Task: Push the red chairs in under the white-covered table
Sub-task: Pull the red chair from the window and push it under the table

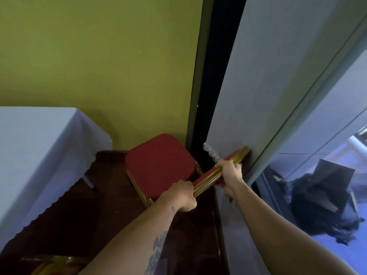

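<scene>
A red chair [158,161] with a gold frame stands in the corner by the yellow-green wall, its seat facing away from me. Both hands grip the gold top rail of its backrest [236,155]: my left hand [183,195] at the near end, my right hand [230,171] further along. The white-covered table [39,147] is at the left, its cloth hanging to near the floor. The chair sits apart from it, to its right, with a gap of dark floor between them.
A pale grey wall or pillar [268,86] rises right beside the chair's backrest. A dark gap [214,76] runs between it and the yellow-green wall. Part of another gold chair frame [51,262] shows at the bottom left. A dark heap [321,201] lies at the right.
</scene>
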### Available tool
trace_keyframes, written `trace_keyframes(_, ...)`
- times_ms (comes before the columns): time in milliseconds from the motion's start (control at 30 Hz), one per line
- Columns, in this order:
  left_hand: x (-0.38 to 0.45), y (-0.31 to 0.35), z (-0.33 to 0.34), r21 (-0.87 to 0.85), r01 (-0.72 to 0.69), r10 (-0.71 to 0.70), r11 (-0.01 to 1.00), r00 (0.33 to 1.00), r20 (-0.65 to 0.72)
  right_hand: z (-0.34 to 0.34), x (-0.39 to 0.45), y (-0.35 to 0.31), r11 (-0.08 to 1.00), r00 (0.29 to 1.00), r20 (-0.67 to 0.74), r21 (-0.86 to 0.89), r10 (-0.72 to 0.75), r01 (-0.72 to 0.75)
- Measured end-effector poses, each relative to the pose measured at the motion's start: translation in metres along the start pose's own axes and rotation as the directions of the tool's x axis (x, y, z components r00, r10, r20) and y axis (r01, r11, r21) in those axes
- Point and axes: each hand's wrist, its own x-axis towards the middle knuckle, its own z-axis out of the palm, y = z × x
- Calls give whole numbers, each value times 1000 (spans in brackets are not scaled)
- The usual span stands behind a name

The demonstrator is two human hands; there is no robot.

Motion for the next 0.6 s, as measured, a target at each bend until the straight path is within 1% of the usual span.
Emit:
trace_keyframes(133,-9,-3,-1,-26,57,-58,998,998,-12,5,1,0,1000,998,62,-17,-12,13)
trace_keyframes(300,-19,6,8,-83,126,-128,989,992,-17,2,11,-1,996,981,193,-86,-2,19)
trace_keyframes(467,-30,19,18,-168,199,-212,965,975,-65,7,30,-5,984,928,371,-174,37,30)
trace_keyframes(600,-42,20,20,-228,234,-263,945,959,-105,26,43,-3,967,892,447,-248,65,54)
